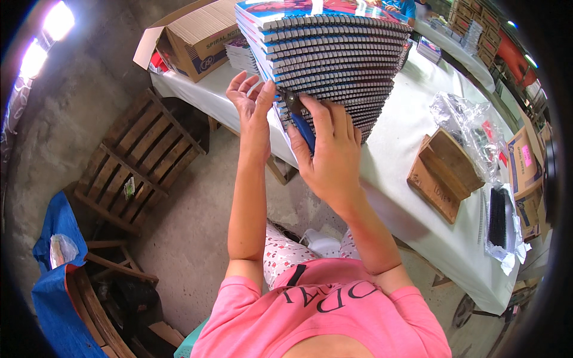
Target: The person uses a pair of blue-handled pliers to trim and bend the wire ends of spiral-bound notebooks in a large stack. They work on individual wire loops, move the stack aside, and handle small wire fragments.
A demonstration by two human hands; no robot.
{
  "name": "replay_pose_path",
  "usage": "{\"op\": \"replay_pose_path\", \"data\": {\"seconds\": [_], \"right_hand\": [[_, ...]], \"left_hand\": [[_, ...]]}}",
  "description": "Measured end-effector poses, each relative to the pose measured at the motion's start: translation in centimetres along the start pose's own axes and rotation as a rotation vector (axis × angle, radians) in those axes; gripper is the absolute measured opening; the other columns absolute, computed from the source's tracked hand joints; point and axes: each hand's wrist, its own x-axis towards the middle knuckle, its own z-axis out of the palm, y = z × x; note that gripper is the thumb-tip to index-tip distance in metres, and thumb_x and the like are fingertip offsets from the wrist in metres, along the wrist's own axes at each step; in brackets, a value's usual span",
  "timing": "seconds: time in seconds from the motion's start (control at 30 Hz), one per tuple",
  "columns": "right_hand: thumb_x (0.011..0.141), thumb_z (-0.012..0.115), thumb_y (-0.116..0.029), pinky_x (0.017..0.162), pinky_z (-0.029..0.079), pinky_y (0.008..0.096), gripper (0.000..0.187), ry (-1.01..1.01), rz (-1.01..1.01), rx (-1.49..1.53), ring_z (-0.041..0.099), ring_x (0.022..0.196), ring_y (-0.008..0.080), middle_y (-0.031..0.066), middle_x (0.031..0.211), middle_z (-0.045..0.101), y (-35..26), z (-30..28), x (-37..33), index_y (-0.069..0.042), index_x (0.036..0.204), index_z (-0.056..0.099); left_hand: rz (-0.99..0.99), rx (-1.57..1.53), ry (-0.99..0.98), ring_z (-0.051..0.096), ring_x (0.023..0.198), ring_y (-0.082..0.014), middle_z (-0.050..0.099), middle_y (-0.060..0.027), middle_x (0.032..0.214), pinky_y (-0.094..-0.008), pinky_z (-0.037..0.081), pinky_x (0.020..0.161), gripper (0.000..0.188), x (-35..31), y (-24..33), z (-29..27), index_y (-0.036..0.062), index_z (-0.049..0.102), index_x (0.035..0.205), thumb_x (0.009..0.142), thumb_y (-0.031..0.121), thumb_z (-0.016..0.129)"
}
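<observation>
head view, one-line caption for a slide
Right hand works blue-handled pliers on a stack of spiral notebooks; left hand steadies it.

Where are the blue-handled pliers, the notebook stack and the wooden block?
blue-handled pliers (304, 132), head view, on the blue handle below the right hand's thumb.
notebook stack (340, 53), head view, on the spiral-bound edges.
wooden block (444, 173), head view, on its top face.
</observation>
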Motion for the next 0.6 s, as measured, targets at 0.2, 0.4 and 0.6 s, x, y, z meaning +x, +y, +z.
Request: {"op": "replay_pose_path", "data": {"seconds": [0.2, 0.4, 0.6], "right_hand": [[0.089, 0.053, -0.024, 0.059, 0.046, 0.0334, 0.028, -0.042, 0.029, 0.255, 0.057, 0.070, 0.0235, 0.0098, 0.085, 0.052, 0.3, 0.8, -0.6, -0.010, 0.113, 0.050], [0.094, 0.048, -0.024, 0.058, 0.047, 0.0317, 0.025, -0.514, 0.809, 1.365, 0.057, 0.068, 0.0148, 0.0073, 0.079, 0.054, -0.1, -1.6, 0.3, -0.006, 0.110, 0.045], [0.084, 0.057, -0.028, 0.076, 0.039, 0.0430, 0.041, 0.034, 0.029, 0.105, 0.052, 0.091, 0.0305, 0.0119, 0.104, 0.052, 0.4, -0.9, -0.2, -0.012, 0.121, 0.048]], "left_hand": [[-0.054, -0.130, -0.081, 0.031, 0.126, -0.0271, 0.030, -0.0176, 0.129, -0.0380, 0.024, 0.106, 0.082, -0.2, -0.5, -0.2, 0.0057, 0.014, 0.134, 0.080, 0.038, 0.067], [-0.058, -0.124, -0.056, 0.032, 0.125, -0.0270, 0.029, -0.0173, 0.130, -0.0382, 0.025, 0.106, 0.084, -0.2, -0.1, -0.3, 0.0076, 0.014, 0.134, 0.078, 0.037, 0.069], [-0.026, -0.086, -0.024, 0.035, 0.123, -0.0269, 0.028, -0.0154, 0.130, -0.0388, 0.028, 0.103, 0.083, 0.3, 0.9, 0.0, 0.0100, 0.016, 0.134, 0.077, 0.037, 0.069]]}}
